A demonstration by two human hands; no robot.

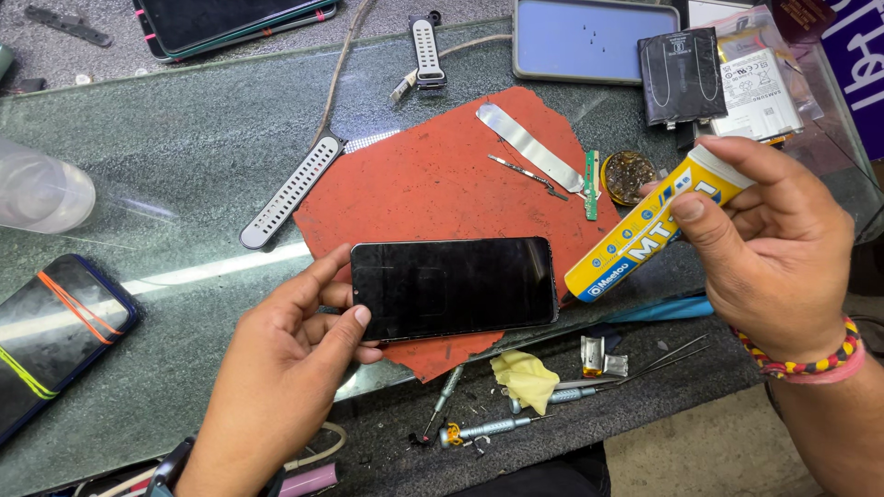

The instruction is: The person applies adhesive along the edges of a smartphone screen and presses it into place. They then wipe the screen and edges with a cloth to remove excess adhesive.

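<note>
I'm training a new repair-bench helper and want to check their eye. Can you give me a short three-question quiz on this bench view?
1. True or false: the left hand grips the black phone by its short edge.
2. What does the right hand hold? A) a screwdriver B) a yellow tube C) tweezers
3. Fill in: the phone lies on a torn ____ mat.

Key
1. True: thumb and fingers pinch the phone's left end.
2. B: the yellow tube, tilted with its lower end close to the phone's right edge. The screwdrivers and tweezers lie untouched near the bench edge.
3. Red.
</note>
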